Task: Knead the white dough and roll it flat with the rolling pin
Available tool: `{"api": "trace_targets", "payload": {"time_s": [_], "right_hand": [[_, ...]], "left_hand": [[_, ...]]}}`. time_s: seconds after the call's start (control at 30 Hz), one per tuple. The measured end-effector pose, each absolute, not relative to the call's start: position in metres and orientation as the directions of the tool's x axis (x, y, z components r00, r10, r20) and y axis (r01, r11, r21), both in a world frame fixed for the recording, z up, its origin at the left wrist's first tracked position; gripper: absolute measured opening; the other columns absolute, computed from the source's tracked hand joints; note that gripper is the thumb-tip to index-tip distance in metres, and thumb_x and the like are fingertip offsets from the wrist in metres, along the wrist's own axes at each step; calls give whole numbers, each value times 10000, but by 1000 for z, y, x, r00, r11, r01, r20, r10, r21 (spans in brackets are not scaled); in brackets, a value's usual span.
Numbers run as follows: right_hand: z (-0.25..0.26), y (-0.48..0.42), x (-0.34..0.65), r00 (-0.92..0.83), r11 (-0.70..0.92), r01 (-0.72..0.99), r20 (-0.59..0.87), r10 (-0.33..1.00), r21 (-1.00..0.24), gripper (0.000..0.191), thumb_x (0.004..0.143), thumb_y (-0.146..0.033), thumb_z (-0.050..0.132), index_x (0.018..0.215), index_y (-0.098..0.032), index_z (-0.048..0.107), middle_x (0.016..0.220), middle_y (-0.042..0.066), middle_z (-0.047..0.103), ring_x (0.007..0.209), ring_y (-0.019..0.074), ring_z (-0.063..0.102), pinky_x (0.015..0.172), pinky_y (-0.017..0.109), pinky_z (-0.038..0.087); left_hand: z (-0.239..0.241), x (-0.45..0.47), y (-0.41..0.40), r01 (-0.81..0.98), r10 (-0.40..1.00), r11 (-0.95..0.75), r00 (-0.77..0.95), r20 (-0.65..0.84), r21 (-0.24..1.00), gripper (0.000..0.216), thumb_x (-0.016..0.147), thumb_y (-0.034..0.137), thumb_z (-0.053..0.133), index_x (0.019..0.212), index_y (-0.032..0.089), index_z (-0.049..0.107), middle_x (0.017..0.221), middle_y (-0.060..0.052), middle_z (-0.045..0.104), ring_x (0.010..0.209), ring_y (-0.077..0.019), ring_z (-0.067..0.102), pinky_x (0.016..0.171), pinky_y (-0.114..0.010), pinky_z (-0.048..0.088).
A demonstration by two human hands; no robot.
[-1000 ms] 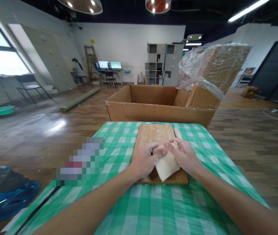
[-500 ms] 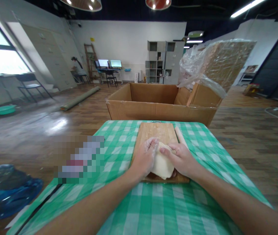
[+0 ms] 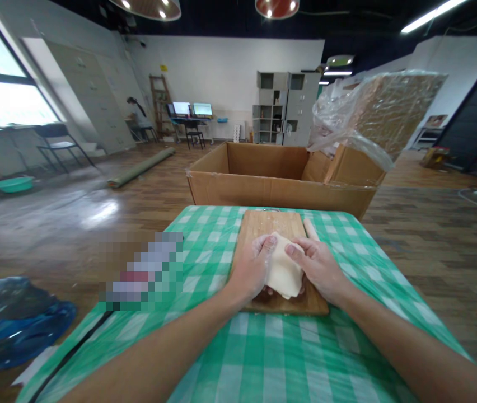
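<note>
A flattened piece of pale dough (image 3: 284, 270) is held between my two hands above a wooden cutting board (image 3: 270, 221). My left hand (image 3: 255, 267) is closed on its left edge, the thumb lying on the near face. My right hand (image 3: 316, 263) grips the upper right edge, thumb on top; other fingers are partly hidden behind the dough. White flour dusts the fingers of my left hand. Beyond my right hand, a rolling pin (image 3: 311, 229) lies along the board's right side, its near part covered by the hand.
The board rests on a green checked tablecloth (image 3: 251, 358). A large open cardboard box (image 3: 263, 190) stands past the table's far edge. At the left edge lie a pixelated item (image 3: 146, 271) and a black cable (image 3: 70, 352). Blue plastic (image 3: 24, 324) sits low at left. A person (image 3: 140, 117) sits far off.
The dough is lifted slightly and now stands more spread between my hands, its top edge higher. My right hand has shifted a little rightward. The whole view has moved slightly.
</note>
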State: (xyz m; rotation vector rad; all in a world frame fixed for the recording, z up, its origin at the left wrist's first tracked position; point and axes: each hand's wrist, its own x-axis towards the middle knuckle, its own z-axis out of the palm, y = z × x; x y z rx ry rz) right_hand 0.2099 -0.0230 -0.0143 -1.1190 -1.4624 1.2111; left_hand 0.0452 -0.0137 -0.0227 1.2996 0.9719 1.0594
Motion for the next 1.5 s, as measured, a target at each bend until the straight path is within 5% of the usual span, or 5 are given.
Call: {"api": "trace_targets", "payload": {"time_s": [0.37, 0.87, 1.0, 1.27, 1.5], "right_hand": [[-14, -32, 205, -128, 111, 107, 97, 987, -988, 464, 827, -646, 635, 837, -185, 683, 546, 16, 657, 377, 155, 568, 293, 221, 377], [-25, -18, 213, -11, 228, 181, 230, 973, -957, 510, 877, -675, 557, 684, -206, 618, 623, 39, 642, 681, 240, 668, 543, 295, 501], [-25, -16, 215, 83, 240, 193, 260, 962, -951, 508, 890, -681, 525, 776, -204, 660, 683, 58, 676, 688, 254, 669, 532, 308, 494], [-21, -21, 213, -34, 273, 237, 273, 961, -932, 429, 835, -604, 642, 787, -186, 724, 733, 73, 705, 917, 305, 687, 680, 336, 538], [-26, -17, 212, 142, 272, 183, 299, 944, -945, 417, 861, -597, 613, 813, -194, 708, 749, 74, 717, 775, 285, 695, 593, 328, 512]], "left_hand": [[-18, 39, -7, -155, 947, 11, 317, 39, 988, 471, 875, 619, 594, 844, 150, 625, 648, -25, 660, 502, -154, 603, 455, -239, 467], [-18, 41, -18, -88, 898, 15, 439, 25, 996, 439, 890, 585, 615, 789, 158, 580, 467, 56, 494, 328, -79, 429, 320, -179, 311], [-22, 46, -16, -235, 881, 138, 473, -11, 962, 439, 817, 565, 715, 869, 139, 622, 655, 7, 602, 498, -100, 558, 457, -209, 476], [-26, 51, -16, -119, 948, -109, 287, 139, 987, 361, 907, 513, 623, 850, 157, 651, 745, -8, 651, 632, -120, 571, 557, -206, 444], [-28, 50, -11, -232, 914, -11, 392, 104, 973, 383, 869, 526, 676, 924, 147, 668, 738, -9, 656, 601, -114, 564, 570, -216, 450]]}}
